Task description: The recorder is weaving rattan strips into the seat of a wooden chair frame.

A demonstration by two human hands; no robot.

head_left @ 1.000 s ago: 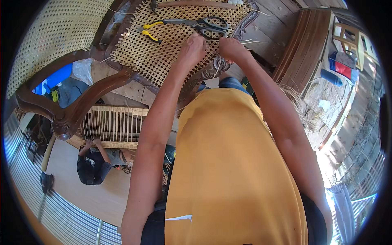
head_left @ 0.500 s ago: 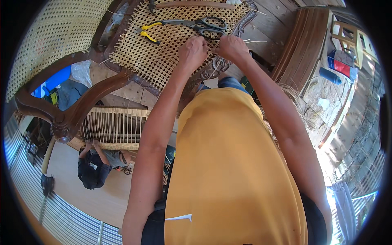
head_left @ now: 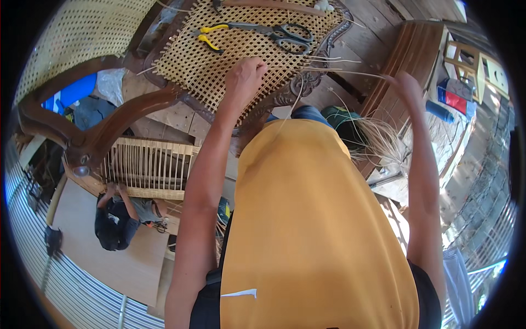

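Observation:
A woven cane seat (head_left: 219, 71) fills a carved dark wood chair frame (head_left: 312, 81) in front of me. Over the weave, near the seat's front edge, my left hand (head_left: 244, 78) is closed, thumb against fingers; what it pinches, if anything, is hidden. Off to the right, my right hand (head_left: 406, 90) grips the end of a cane strand (head_left: 345, 70), drawn out nearly straight from the seat's right edge. Black-handled scissors (head_left: 293, 38) and yellow-handled pliers (head_left: 211, 37) lie on the cane beyond my left hand. Other loose strand ends poke out at the front right corner.
A wooden-handled tool (head_left: 274, 5) lies on the far part of the seat. Loose cane strands (head_left: 383, 134) spill from a dark green container (head_left: 342, 123). At right are stacked wooden boards (head_left: 405, 60) and a blue bottle (head_left: 439, 111). Lower left, another person (head_left: 118, 219) works at a strung frame (head_left: 150, 167).
My right hand has swung far right, away from the seat's edge, pulling the cane strand out. My left hand has shifted slightly left and down, apart from the right.

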